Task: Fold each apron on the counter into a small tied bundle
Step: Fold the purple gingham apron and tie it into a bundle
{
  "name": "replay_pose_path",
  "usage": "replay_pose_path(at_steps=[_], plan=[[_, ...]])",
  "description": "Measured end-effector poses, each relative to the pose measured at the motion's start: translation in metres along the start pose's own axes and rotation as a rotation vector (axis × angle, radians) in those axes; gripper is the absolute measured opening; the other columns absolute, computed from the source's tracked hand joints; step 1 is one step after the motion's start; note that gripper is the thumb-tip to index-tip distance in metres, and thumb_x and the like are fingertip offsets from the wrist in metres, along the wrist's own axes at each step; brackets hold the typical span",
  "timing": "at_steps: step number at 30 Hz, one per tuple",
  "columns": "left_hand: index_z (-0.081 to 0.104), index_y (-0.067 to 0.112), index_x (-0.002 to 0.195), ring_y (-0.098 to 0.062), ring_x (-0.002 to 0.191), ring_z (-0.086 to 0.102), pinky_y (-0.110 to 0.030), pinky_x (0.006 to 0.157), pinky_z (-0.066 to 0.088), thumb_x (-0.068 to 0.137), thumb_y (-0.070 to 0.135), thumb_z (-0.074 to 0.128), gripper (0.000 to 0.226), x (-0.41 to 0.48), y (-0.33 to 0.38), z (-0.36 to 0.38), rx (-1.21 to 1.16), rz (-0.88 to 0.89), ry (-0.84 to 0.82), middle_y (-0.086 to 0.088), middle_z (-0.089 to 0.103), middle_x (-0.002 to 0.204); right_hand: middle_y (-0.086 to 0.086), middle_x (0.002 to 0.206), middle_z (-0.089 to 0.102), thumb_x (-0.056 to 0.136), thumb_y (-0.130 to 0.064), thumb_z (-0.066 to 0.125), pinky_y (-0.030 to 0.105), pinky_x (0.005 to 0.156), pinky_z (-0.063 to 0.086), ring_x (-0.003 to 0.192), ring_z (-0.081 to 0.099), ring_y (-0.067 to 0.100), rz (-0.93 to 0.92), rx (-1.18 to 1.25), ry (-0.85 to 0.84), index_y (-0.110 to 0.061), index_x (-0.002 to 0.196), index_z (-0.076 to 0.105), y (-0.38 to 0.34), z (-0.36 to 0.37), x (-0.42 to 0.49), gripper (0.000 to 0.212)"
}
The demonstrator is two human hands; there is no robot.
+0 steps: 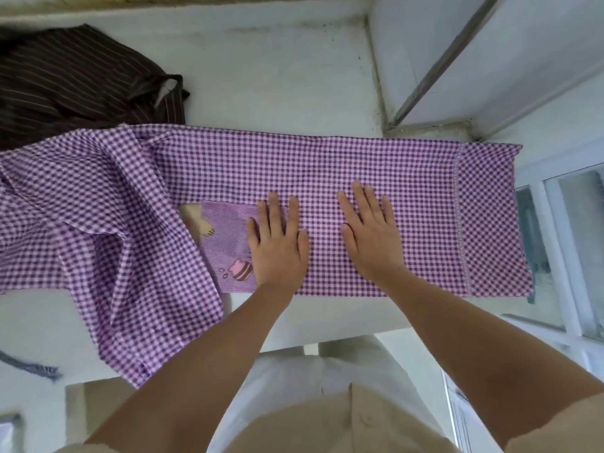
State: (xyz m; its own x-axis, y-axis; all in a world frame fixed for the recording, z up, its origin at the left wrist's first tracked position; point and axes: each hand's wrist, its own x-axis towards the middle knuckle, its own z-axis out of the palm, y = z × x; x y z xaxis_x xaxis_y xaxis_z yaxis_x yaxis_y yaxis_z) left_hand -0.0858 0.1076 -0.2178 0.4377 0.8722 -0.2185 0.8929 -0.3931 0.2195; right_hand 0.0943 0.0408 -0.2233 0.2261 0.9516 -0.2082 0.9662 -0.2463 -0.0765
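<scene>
Plainly, the purple check apron (327,178) lies on the white counter (261,76) as a long band, its long axis running left to right across the view. Its right half is flat and smooth and ends in a stitched hem that points right, toward a glazed frame (575,240); whether that end rests on the counter or overhangs it cannot be told. Its left half is rumpled and wider, with loose folds spreading toward the near edge and one corner drooping over the counter's front. A striped lilac patch (225,237) with small cartoon prints shows near the middle of the band, its left side partly covered by a fold of check cloth; whether it is a pocket cannot be told. The left hand (277,246) lies palm down on the apron, fingers straight and a little spread, its fingertips over the right edge of the patch. The right hand (369,233) lies just beside it, also flat with straight, slightly fanned fingers, pressing on the smooth check cloth; the two hands are apart and hold nothing. At the far left, a brown striped apron (75,86) sits in a crumpled heap on the counter, its near edge touching the purple one's rumpled end.
</scene>
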Motion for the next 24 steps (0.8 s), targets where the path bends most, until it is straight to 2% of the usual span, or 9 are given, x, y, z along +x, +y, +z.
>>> replay_pose_path(at_steps=[4,7,9,11,14,16,18,21,24], plan=[[0.003,0.028,0.157,-0.028,0.151,0.002,-0.05,0.121,0.004,0.1,0.044,0.006,0.059,0.008,-0.008,-0.001,0.06,0.077,0.002,-0.008,0.001,0.164,0.003,0.165,-0.005,0.106,-0.039,0.016,0.049,0.122,0.006,0.151,-0.011,0.019,-0.022,0.0,-0.011,-0.025,0.157,0.001,0.033,-0.005,0.0,0.056],[0.003,0.022,0.157,-0.031,0.15,-0.005,-0.053,0.121,-0.002,0.1,0.045,0.006,0.061,0.013,-0.036,-0.007,0.056,-0.103,0.039,-0.012,-0.003,0.164,0.002,0.165,-0.005,0.105,-0.039,0.015,0.049,0.122,0.005,0.151,-0.011,0.018,-0.041,-0.006,-0.022,-0.025,0.157,0.001,0.05,-0.008,0.0,0.056],[0.007,0.017,0.157,-0.034,0.15,-0.005,-0.055,0.12,-0.001,0.101,0.044,0.009,0.062,0.009,-0.046,-0.01,0.015,-0.154,0.045,-0.015,-0.002,0.163,0.003,0.165,-0.004,0.104,-0.04,0.014,0.049,0.122,0.005,0.151,-0.01,0.019,-0.022,0.015,-0.022,-0.022,0.157,0.003,0.05,-0.009,0.001,0.057],[0.004,0.016,0.157,-0.034,0.15,-0.005,-0.055,0.12,-0.001,0.099,0.046,0.006,0.065,0.007,-0.044,-0.01,0.054,-0.15,0.028,-0.016,-0.003,0.163,0.007,0.165,0.001,0.103,-0.039,0.013,0.049,0.123,0.004,0.152,-0.005,0.021,-0.004,0.079,-0.004,-0.016,0.157,0.007,0.04,-0.013,0.013,0.059],[0.003,0.018,0.156,-0.032,0.15,-0.003,-0.053,0.121,0.0,0.097,0.049,0.0,0.067,0.01,-0.037,-0.015,0.11,-0.125,0.019,-0.012,-0.002,0.164,0.01,0.164,0.004,0.101,-0.037,0.013,0.047,0.123,0.004,0.152,0.0,0.024,-0.155,0.088,0.015,-0.013,0.157,0.01,0.003,-0.025,0.049,0.061],[0.003,0.021,0.156,-0.029,0.151,-0.005,-0.052,0.121,0.001,0.097,0.05,0.0,0.066,0.018,-0.037,-0.019,0.121,-0.095,0.019,-0.009,-0.003,0.164,0.01,0.164,-0.004,0.101,-0.038,0.011,0.045,0.123,-0.001,0.151,-0.006,0.024,-0.28,0.062,-0.014,-0.015,0.157,0.003,-0.027,-0.029,0.069,0.061],[0.004,0.021,0.156,-0.028,0.151,-0.005,-0.05,0.121,0.0,0.099,0.048,0.004,0.064,0.029,-0.043,-0.022,0.093,-0.088,0.033,-0.008,-0.003,0.164,0.008,0.164,-0.011,0.102,-0.039,0.011,0.043,0.122,-0.006,0.15,-0.013,0.022,-0.3,0.044,-0.059,-0.018,0.156,-0.004,-0.043,-0.024,0.077,0.06],[0.007,0.019,0.157,-0.028,0.15,-0.01,-0.035,0.117,-0.021,0.1,0.043,0.017,0.062,0.041,-0.066,-0.024,-0.043,-0.126,0.047,-0.011,-0.007,0.163,0.007,0.164,-0.007,0.104,-0.042,0.012,0.047,0.122,-0.004,0.151,-0.011,0.023,-0.294,-0.019,-0.043,-0.02,0.157,0.0,-0.038,-0.015,0.074,0.059],[0.007,0.021,0.157,-0.02,0.148,-0.018,-0.024,0.111,-0.027,0.101,0.041,0.025,0.062,0.043,-0.091,-0.031,-0.198,-0.205,0.054,-0.007,-0.013,0.163,0.006,0.165,-0.002,0.105,-0.043,0.015,0.051,0.122,0.002,0.151,-0.008,0.024,-0.301,-0.02,-0.036,-0.022,0.157,0.005,-0.026,-0.014,0.07,0.058]])
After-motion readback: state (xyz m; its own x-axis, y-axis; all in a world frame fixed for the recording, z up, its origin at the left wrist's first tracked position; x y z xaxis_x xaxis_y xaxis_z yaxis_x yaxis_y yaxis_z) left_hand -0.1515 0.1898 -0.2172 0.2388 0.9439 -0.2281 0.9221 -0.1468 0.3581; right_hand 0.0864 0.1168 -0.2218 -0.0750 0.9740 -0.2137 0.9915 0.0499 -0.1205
